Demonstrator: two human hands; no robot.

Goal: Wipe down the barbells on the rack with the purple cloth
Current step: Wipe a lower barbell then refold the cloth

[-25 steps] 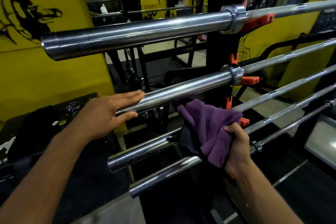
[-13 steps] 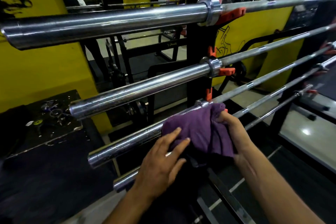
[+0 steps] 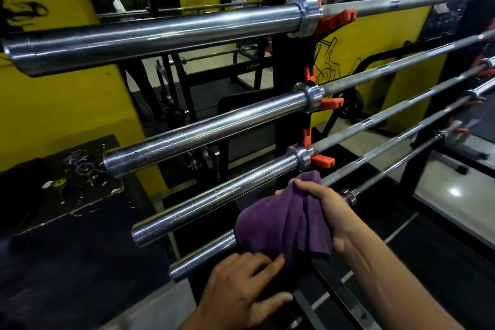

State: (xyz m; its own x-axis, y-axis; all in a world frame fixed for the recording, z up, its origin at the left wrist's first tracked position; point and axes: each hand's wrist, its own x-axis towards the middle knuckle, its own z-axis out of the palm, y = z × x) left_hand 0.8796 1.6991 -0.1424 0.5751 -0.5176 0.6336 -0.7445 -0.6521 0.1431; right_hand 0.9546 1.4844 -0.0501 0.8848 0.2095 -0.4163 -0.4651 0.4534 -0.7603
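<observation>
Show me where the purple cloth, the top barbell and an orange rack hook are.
purple cloth (image 3: 284,225): head view, middle of the bunched fabric.
top barbell (image 3: 160,32): head view, thick chrome sleeve.
orange rack hook (image 3: 322,161): head view, its flat orange end.

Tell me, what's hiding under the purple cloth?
A barbell. The cloth drapes over the lowest bar, whose shiny end sticks out at the left. The covered stretch can't be seen. The right hand grips the cloth; the left hand touches its lower edge.
</observation>
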